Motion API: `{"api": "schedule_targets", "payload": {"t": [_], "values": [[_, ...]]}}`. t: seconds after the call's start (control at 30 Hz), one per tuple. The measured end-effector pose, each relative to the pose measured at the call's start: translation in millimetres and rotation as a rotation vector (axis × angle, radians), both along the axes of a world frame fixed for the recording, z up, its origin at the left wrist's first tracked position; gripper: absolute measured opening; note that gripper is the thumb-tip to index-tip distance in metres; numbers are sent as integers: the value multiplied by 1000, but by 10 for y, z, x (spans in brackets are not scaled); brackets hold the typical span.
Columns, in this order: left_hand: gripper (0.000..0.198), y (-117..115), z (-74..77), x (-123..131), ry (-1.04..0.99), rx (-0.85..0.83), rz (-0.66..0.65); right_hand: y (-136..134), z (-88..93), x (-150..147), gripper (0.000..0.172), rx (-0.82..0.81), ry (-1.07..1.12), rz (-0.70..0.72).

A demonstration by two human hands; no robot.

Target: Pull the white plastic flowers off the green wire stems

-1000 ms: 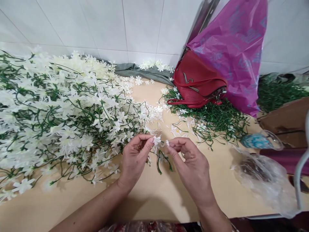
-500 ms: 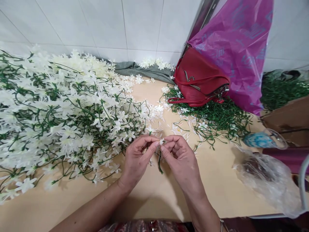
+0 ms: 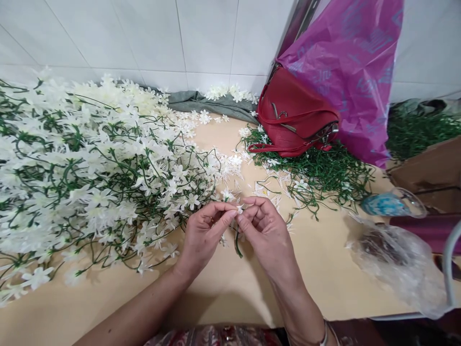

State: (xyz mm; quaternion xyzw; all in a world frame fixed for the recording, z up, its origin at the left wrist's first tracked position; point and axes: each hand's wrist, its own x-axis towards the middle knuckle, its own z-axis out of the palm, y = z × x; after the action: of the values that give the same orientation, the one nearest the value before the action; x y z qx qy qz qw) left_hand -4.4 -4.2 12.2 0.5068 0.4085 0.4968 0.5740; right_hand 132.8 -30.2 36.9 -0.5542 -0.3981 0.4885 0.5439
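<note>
My left hand [image 3: 207, 230] and my right hand [image 3: 264, 230] meet above the table, thumbs and forefingers pinched together. Between their fingertips is a small white artificial flower [image 3: 239, 209]. A green stem [image 3: 238, 244] hangs below it, between the hands; my fingers hide where the two join. Left of my left hand lies a large heap of white artificial flowers [image 3: 104, 197] on curved green stems. Just beyond my fingertips, thin white stamens [image 3: 236, 185] and loose blossoms are scattered on the table.
A red handbag [image 3: 295, 115] rests on a pile of green stems [image 3: 324, 175], with a purple plastic bag [image 3: 345, 72] behind it. At the right are a blue-patterned cup [image 3: 385, 205] lying on its side, a clear plastic bag [image 3: 399, 264] and a cardboard box [image 3: 428, 168]. Tiled wall behind.
My right forefinger has lifted slightly and loosened from the small flower. The left hand stays pinched on it. The whole view has shifted a little.
</note>
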Motion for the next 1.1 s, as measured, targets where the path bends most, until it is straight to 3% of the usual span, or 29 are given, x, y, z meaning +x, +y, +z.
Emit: {"api": "schedule_targets", "payload": {"t": [0.23,0.5,0.83,1.1], "values": [[11,3,11,29,-85,-1,32,13,23,0,36,12,28,19],[11,-8,-26,-17,72,86,-13,18,-31,6,38,10,40,10],[11,-8,-50,-11,105,138,39,16,-12,37,11,76,-61,-1],[9,-17,-66,-26,254,286,95,35,-135,9,18,-1,184,-15]]}}
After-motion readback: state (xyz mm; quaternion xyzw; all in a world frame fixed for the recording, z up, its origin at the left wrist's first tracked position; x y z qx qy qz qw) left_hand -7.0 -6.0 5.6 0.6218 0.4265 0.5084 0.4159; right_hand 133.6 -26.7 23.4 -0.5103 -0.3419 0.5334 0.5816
